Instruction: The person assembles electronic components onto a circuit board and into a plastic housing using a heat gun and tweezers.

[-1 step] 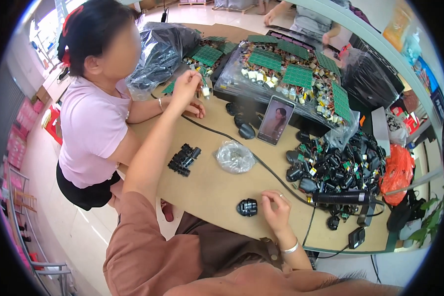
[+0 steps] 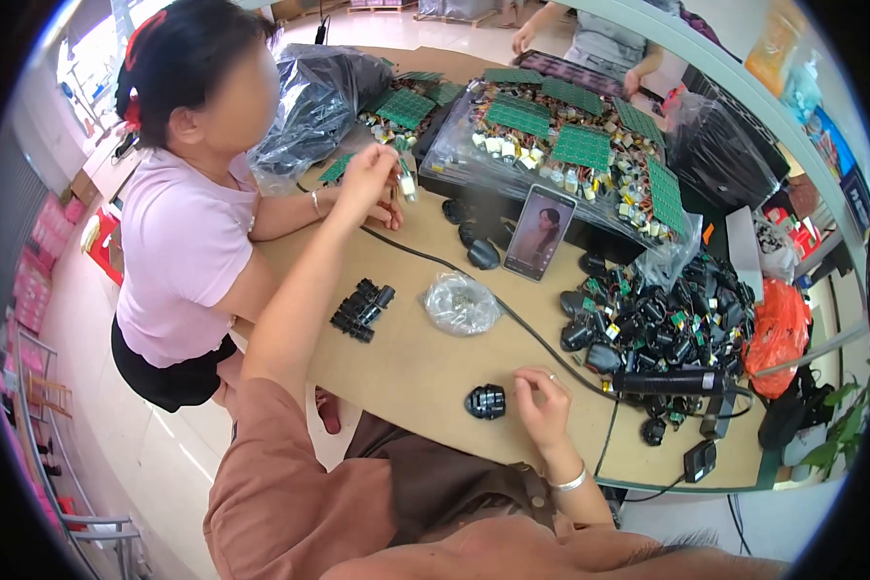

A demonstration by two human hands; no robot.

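Observation:
My left hand (image 2: 369, 179) is raised over the far left part of the table, fingers pinched on a small wired part with a white end (image 2: 409, 186). A co-worker's hand is close behind it, partly hidden by my hand. At the near edge, my right hand (image 2: 545, 406) rests loosely curled on the table, with nothing visible in its fingers. Just left of it, without touching, sits a round black ribbed plastic housing (image 2: 485, 401). Several similar black plastic pieces (image 2: 362, 310) lie in a cluster at the left. A clear plastic bag of small metal bits (image 2: 461, 304) lies mid-table.
A phone (image 2: 541, 232) leans against a box of green circuit boards (image 2: 582, 148) and wired parts. Black wired assemblies (image 2: 662, 324) are heaped at right, beside a red plastic bag (image 2: 779, 338). A black cable (image 2: 522, 332) crosses the table. The co-worker (image 2: 184, 232) sits at left.
My left hand has shifted slightly right and down with the wired part. At the far side, another person's dark panel has tilted and shows more of its face. My right hand is nearly unmoved.

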